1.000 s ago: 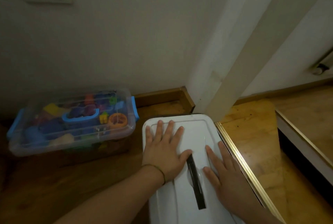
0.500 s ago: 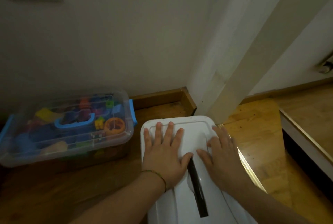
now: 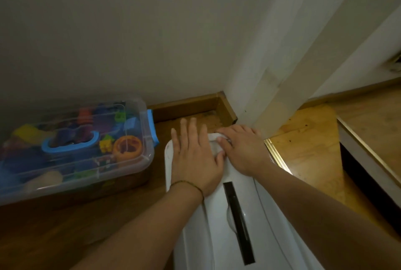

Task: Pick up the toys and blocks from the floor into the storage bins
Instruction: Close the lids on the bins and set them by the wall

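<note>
left hand (image 3: 195, 161) lies flat, fingers straight, pressing the white bin lid (image 3: 217, 226) near its far edge. right hand (image 3: 243, 150) covers the far right corner; whether its fingers hook the rim cannot be determined. toys (image 3: 127, 146) sit inside the clear bin (image 3: 149, 150) on the floor (image 3: 65, 226), left of the lid. risk: uneven pressure may leave one corner unlatched or trap a fingertip under the rim.

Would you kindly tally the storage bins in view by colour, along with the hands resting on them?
Clear bin, toys inside: 1
White bin, lid on: 1
Hands on the white bin's lid, left hand and right hand: 2
Total: 4
</note>
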